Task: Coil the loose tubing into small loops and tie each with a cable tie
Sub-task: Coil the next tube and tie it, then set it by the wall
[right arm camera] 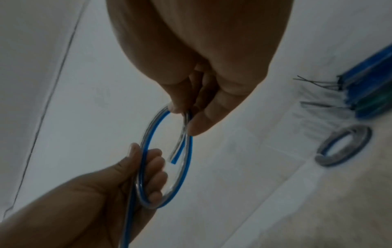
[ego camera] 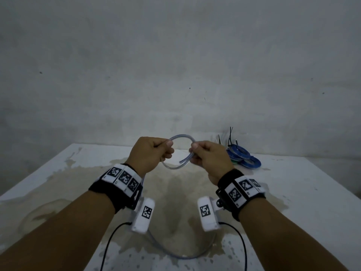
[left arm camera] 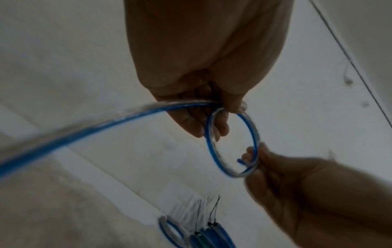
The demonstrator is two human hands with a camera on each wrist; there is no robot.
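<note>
1. You are holding the clear flexible tubing with a blue stripe (ego camera: 176, 153) above the stained white table (ego camera: 293, 192), 1 loop between both hands.
2. Your left hand (ego camera: 150, 153) is curling its fingers round the loop's left side, feeding the slack tail.
3. Your right hand (ego camera: 209, 159) is pinching the crossing, the cut end pointing left and near.
4. The tied blue coils (ego camera: 242, 156) are lying to the far right, nearer your right hand.

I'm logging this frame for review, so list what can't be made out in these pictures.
- Tubing: in the head view the wrist cameras hide part of its slack.
- Left hand: the curled fingers cover its grip on the tubing.
- Tied coils: overlapping in the head view, cut off by the edge in both wrist views, so their count is unclear.
- Cable ties: too thin to count.
</note>
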